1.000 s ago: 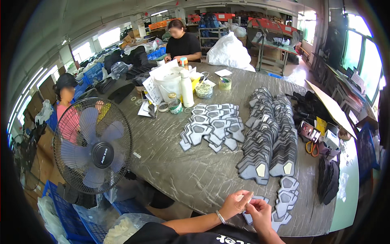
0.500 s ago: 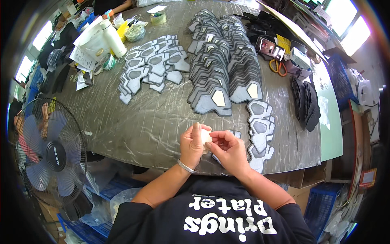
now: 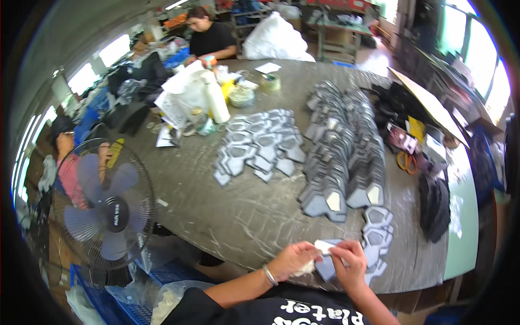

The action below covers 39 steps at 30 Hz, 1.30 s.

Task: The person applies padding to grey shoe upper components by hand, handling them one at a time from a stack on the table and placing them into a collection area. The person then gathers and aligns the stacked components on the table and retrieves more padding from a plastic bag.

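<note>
Low over the near table edge, my right hand point(image 3: 352, 265) pinches a small white piece point(image 3: 324, 247) between thumb and fingers. My left hand point(image 3: 295, 261) is close beside it, its fingertips at the piece's other side. Cream pieces point(image 3: 304, 269) show under the left palm, partly hidden by that hand. Beneath both hands lies a grey angular padded panel point(image 3: 326, 269), mostly covered. To its right, several grey panels with cut-out shapes point(image 3: 377, 236) overlap in a short row. Beyond stand two long rows of overlapping grey panels point(image 3: 325, 203), the front ones bearing a cream patch.
Further left lies another group of grey panels point(image 3: 265, 143). A white bottle point(image 3: 216, 100) and tape rolls point(image 3: 271, 82) stand behind. Orange-handled scissors point(image 3: 406, 162) and black pieces point(image 3: 434, 208) lie right. A fan point(image 3: 111, 214) stands at the left edge. Another person point(image 3: 211, 40) sits across the table.
My view has tilted up and turned left, bringing the far side of the room in. My hands have drawn slightly apart, and the white piece now shows between them.
</note>
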Tool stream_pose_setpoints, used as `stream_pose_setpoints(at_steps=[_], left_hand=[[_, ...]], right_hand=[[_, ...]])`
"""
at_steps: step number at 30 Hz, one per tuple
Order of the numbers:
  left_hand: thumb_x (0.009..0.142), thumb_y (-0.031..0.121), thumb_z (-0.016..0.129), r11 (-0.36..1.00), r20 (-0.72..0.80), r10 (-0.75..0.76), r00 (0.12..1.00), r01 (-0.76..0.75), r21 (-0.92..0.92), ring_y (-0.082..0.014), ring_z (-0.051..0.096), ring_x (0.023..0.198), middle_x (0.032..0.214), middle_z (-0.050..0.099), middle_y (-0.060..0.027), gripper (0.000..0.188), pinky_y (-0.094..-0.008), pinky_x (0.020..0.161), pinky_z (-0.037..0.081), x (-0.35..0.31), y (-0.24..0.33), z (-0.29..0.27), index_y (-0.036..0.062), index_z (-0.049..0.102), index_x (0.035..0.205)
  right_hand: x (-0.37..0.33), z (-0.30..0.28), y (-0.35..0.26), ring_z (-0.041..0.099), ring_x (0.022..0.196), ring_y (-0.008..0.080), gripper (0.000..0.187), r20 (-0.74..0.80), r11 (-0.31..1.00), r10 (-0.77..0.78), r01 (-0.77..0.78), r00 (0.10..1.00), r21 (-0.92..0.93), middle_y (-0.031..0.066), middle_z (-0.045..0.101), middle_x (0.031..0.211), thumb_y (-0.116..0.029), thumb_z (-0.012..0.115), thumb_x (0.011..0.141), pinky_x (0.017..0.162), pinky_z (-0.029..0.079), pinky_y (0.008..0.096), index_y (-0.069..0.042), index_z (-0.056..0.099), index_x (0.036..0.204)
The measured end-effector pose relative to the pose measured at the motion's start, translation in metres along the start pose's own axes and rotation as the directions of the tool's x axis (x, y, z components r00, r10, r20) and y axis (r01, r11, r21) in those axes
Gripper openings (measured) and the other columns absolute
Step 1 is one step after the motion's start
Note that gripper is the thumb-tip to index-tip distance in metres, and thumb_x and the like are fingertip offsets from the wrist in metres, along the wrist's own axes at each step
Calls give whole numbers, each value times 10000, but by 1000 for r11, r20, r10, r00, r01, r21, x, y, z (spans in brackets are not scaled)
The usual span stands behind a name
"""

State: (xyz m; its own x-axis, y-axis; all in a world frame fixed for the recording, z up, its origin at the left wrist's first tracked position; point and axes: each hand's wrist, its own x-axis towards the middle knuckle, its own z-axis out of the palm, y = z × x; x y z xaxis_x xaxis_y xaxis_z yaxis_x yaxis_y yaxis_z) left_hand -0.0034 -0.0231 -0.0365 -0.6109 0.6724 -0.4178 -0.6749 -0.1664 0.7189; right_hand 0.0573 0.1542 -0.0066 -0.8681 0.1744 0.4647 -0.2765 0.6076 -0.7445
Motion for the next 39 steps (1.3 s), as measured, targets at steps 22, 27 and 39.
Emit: stream_pose_setpoints(at_steps=[22,27,39], left_hand=[[819,157,700,204,223,451,864,-343,917,-185,660,741,1039,671,-63,289,-290,616,535,-9,17,7,3,655,1059],[759,162,697,-361,375,256,891,-272,892,-226,614,684,1245,554,-62,425,-311,575,544,-11,14,4,27,593,1149],[773,141,663,-352,394,306,867,-281,893,-189,560,625,1216,573,-45,334,-276,511,521,-5,13,-5,20,642,1084]], right_hand=[[-1,-23,27,543,555,50,219,303,504,786,-843,538,189,18,618,658,-176,655,902,502,431,192,40,643,868],[20,-8,30,540,560,56,268,434,498,772,-866,464,39,26,610,656,-213,645,912,510,442,204,53,630,887],[25,1,32,531,544,55,254,416,484,804,-874,426,-41,20,594,629,-197,639,913,494,434,209,52,620,868]])
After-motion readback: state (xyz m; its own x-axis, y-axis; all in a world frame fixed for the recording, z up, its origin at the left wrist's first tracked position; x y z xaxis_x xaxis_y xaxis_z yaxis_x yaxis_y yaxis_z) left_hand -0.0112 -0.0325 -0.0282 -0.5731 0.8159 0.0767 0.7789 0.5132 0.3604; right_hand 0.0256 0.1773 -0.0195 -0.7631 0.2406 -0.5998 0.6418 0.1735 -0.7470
